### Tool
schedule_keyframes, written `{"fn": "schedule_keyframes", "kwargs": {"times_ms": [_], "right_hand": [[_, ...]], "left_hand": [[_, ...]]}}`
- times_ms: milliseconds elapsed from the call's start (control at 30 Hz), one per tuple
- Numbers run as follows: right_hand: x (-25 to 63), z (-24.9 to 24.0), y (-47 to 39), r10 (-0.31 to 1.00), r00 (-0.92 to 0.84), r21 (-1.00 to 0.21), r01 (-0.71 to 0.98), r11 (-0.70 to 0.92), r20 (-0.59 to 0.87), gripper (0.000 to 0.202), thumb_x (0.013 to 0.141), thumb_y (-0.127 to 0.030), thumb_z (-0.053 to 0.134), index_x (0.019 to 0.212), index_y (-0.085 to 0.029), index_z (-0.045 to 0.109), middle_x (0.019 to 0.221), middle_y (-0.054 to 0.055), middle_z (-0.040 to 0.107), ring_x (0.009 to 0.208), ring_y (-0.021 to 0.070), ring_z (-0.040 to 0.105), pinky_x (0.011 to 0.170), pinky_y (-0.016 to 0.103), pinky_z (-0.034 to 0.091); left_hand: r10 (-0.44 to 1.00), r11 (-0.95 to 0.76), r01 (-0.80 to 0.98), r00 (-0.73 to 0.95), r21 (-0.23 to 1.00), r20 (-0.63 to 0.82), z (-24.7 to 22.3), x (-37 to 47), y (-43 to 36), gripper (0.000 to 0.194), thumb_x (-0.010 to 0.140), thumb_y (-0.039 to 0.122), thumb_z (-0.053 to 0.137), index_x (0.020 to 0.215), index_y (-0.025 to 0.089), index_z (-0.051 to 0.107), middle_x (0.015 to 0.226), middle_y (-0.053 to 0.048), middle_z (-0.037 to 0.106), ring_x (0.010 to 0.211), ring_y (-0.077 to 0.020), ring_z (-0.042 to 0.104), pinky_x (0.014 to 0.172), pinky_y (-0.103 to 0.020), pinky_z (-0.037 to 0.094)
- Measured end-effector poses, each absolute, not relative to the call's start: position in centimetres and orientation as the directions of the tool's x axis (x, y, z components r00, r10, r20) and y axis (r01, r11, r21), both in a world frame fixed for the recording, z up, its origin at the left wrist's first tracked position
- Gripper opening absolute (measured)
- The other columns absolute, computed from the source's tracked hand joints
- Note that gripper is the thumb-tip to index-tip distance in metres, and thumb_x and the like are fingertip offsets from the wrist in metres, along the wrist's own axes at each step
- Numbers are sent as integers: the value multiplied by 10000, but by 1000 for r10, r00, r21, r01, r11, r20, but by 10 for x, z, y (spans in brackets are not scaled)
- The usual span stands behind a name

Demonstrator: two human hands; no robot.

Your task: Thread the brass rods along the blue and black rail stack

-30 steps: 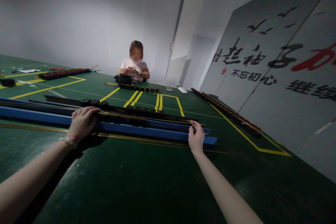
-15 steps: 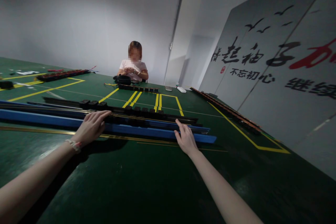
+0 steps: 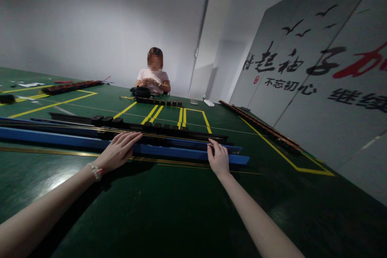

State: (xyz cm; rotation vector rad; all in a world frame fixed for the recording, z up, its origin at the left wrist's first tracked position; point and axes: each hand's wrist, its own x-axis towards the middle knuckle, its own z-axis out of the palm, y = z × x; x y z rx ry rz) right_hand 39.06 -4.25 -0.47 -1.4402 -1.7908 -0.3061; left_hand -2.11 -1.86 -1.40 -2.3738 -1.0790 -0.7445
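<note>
My left hand (image 3: 118, 153) lies with its fingers stretched out over the long blue channel (image 3: 178, 152), fingertips at thin brass-coloured rods (image 3: 163, 135). Farther right, my right hand (image 3: 219, 159) rests over the same channel near its right end, index finger extended and thumb apart. Neither hand visibly grips anything, though the undersides of the fingers are hidden. Dark strips lie in and along the channel. Just behind it, a long black bar with square black blocks (image 3: 166, 128) runs parallel. More thin brass-coloured rods (image 3: 45, 151) lie on the table on the near side.
The green table (image 3: 169, 217) carries yellow tape outlines (image 3: 193, 109). Across it sits a person (image 3: 154, 78), hands together, behind a black pouch (image 3: 140, 92). Long assemblies lie at the far left (image 3: 72, 86) and along the right edge (image 3: 260, 125). A white object (image 3: 208, 103) lies at the back.
My left hand has slid to the right along the channel. My right hand has shifted slightly right, its fingers a little more bent. The channel and black bar stay in place.
</note>
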Motion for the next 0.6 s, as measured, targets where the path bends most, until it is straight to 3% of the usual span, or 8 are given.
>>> {"fn": "schedule_keyframes", "kwargs": {"times_ms": [167,300,467,600], "right_hand": [[398,-8,-38,668,199,-410,895,174,717,312,920,-339,377,1063,-178,604,947,70,697,943,221,618,915,415,388],[398,-6,-39,684,89,-371,886,277,724,283,929,-307,366,966,-191,622,1027,68,671,1008,213,594,905,389,397],[389,-1,-46,729,-97,-310,861,403,678,304,944,-303,361,1098,-196,600,1082,75,645,1052,203,578,904,369,427],[389,-3,-44,704,-28,-296,895,334,710,334,933,-325,374,1153,-181,578,1138,91,634,1007,210,592,887,374,423]], "left_hand": [[553,-623,769,562,-142,616,-14,-20,-19,626,853,203,413,1467,238,297,1432,-72,451,1298,-230,433,1106,-423,290],[543,-646,747,595,-157,593,-16,-17,-19,626,851,197,412,1465,246,303,1459,-59,417,1331,-215,403,1117,-402,275],[525,-654,726,638,-213,564,-18,-12,-21,618,879,201,386,1479,274,252,1484,-34,380,1345,-188,385,1140,-388,208],[554,-595,784,560,-177,615,-18,-13,-20,628,876,221,389,1484,247,236,1473,-66,395,1335,-207,400,1147,-422,178]]}}
